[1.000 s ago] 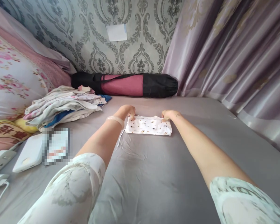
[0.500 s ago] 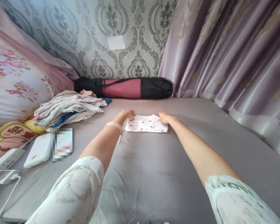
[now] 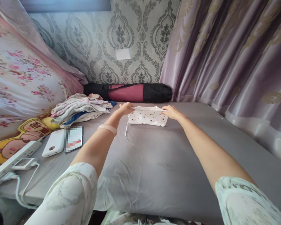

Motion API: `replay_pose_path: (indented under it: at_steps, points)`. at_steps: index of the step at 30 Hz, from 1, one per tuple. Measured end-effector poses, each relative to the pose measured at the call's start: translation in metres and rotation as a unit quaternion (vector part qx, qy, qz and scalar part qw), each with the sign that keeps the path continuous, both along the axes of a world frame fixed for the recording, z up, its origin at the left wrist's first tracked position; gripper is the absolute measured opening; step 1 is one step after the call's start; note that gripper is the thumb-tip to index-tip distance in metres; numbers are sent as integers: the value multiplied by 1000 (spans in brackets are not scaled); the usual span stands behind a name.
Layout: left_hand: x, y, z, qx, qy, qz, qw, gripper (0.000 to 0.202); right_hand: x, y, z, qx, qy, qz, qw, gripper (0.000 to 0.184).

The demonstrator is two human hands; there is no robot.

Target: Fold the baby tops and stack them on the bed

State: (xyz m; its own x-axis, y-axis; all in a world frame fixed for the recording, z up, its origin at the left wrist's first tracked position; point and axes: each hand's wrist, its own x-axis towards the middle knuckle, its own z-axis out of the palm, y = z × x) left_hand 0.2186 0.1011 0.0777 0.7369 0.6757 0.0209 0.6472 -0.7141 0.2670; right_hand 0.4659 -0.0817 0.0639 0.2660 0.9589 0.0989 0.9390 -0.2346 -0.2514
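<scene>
A small white garment (image 3: 148, 117) with a scattered print is folded into a flat oblong at the middle of the bed. My left hand (image 3: 126, 108) pinches its upper left corner, and my right hand (image 3: 170, 111) pinches the upper right one. The top edge is raised toward me, while the lower edge hangs at or just above the sheet; I cannot tell which. A thin white tie dangles from the garment's left side. Behind my fingers the gripped corners are hidden.
Grey bedsheet (image 3: 150, 168) spreads around the garment. Left lie a heap of clothes (image 3: 81, 107), a white power bank (image 3: 53, 143), a blurred phone-like item (image 3: 74, 138), a power strip (image 3: 29, 151) with cables, and a yellow cushion (image 3: 25, 134). A rolled mat (image 3: 126, 92) rests against the wall; a curtain (image 3: 213, 56) hangs right.
Both hands have lifted the garment's top edge off the bed, and its printed face now tilts up. The camera view has shifted, showing more of the bed's near edge.
</scene>
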Motion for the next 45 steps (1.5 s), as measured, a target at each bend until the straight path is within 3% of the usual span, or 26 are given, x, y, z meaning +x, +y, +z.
replay_pose_path:
  at_steps: [2,5,10,13,18,25,31,34,39,42,45]
  points:
    - [-5,0,-1,47,-44,6,998,33,1,-3,2,32,-26,12,999,28]
    - [-15,-5,-16,119,-87,-11,989,32,-6,-12,-5,78,-92,14,993,29]
    - [-40,-31,-52,165,-105,-88,977,35,-27,-42,-31,91,-186,69,976,31]
    - [-57,-51,-66,178,-103,-141,969,38,-40,-61,-46,90,-208,95,969,34]
    - [-77,-73,-78,184,-50,-183,964,42,-54,-83,-62,53,-218,121,967,36]
    - [-85,-82,-91,167,17,-216,962,50,-59,-93,-81,28,-205,136,969,36]
    - [-93,-79,-97,128,14,-221,967,56,-59,-103,-78,0,-161,142,977,46]
    - [-91,-79,-97,87,-7,-175,981,54,-65,-99,-67,-35,-136,120,983,45]
    - [-62,-88,-90,107,-100,-10,989,43,-89,-68,-57,-9,-113,42,993,38]
    - [-36,-97,-90,117,-85,-25,989,41,-108,-41,-63,25,-90,41,995,43]
    - [-12,-102,-99,122,-45,-56,990,39,-124,-19,-75,28,-78,54,995,48]
